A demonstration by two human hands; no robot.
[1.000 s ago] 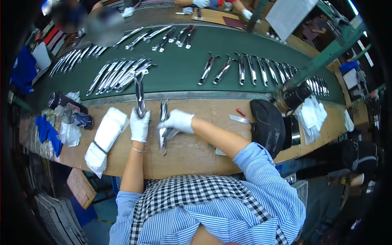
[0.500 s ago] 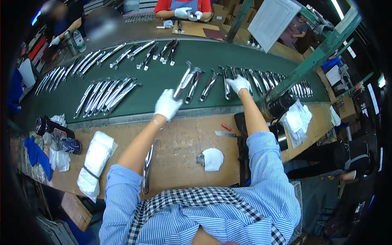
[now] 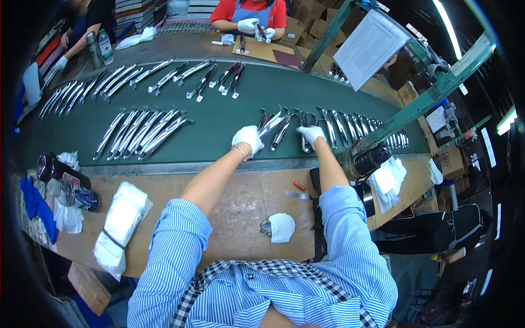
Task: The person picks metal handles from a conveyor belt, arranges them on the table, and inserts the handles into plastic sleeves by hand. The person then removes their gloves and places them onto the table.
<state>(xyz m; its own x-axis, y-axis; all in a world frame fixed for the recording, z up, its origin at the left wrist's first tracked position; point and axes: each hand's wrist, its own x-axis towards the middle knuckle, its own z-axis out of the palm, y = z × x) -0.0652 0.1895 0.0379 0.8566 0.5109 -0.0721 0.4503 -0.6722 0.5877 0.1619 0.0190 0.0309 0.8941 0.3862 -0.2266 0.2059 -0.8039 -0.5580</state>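
Both my hands wear white gloves. My left hand (image 3: 249, 141) is closed round the near end of a long curved chrome piece (image 3: 271, 124) over the green belt (image 3: 219, 117), beside a second chrome piece (image 3: 281, 131). Further right, my right hand (image 3: 311, 134) has its fingers closed at another chrome piece (image 3: 304, 121) in the row; the glove covers part of it. More chrome pieces (image 3: 342, 126) lie side by side to the right of that hand. To the left, a group of similar pieces (image 3: 139, 134) rests on the belt.
A far row of chrome pieces (image 3: 117, 82) lines the belt. A green post (image 3: 410, 104) slants across the right side. On the near table are a white packet (image 3: 123, 224), a bottle (image 3: 79, 197), a white cloth (image 3: 282, 227) and a red object (image 3: 299, 186). A co-worker (image 3: 254, 22) sits opposite.
My left hand has moved right with the chrome piece, to beside the others. My right hand has come nearer to me along the row. The chrome piece on the near table no longer shows.
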